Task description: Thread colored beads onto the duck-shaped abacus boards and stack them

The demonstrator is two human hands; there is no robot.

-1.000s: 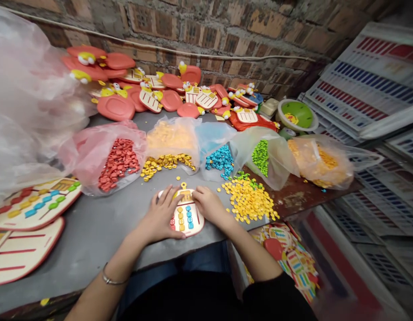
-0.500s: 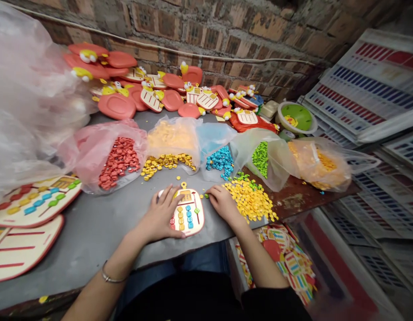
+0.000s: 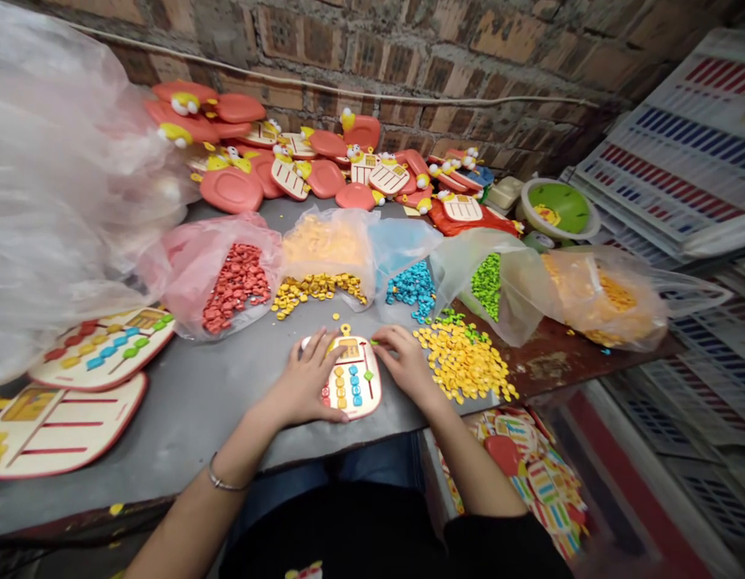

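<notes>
A cream toy board (image 3: 364, 408) with a red rim lies flat on the grey table top. Red, yellow and blue beads sit in rows on it, and one green bead (image 3: 368, 375) sits on its rightmost red slot. Across the board's left part spreads my left hand (image 3: 309, 378), gripping it with fingertips near the top and thumb at the lower edge. At the upper right edge of the board, my right hand (image 3: 405, 362) pinches a small green bead (image 3: 375, 343), partly hidden by the fingertips. Yellow beads (image 3: 468, 362) lie heaped just right of that hand.
Behind the board stand open bags of red beads (image 3: 236, 285), gold-yellow beads (image 3: 317, 288), blue beads (image 3: 412, 288) and green beads (image 3: 486, 285). Red-backed toy boards (image 3: 232, 190) pile against the brick wall. Two larger-looking boards (image 3: 92, 426) overlap at left. Stacked crates (image 3: 667, 161) stand at right.
My right hand has moved in to the board's upper right edge with the green bead in its fingertips. My left hand stays on the board. The whole view has shifted slightly.
</notes>
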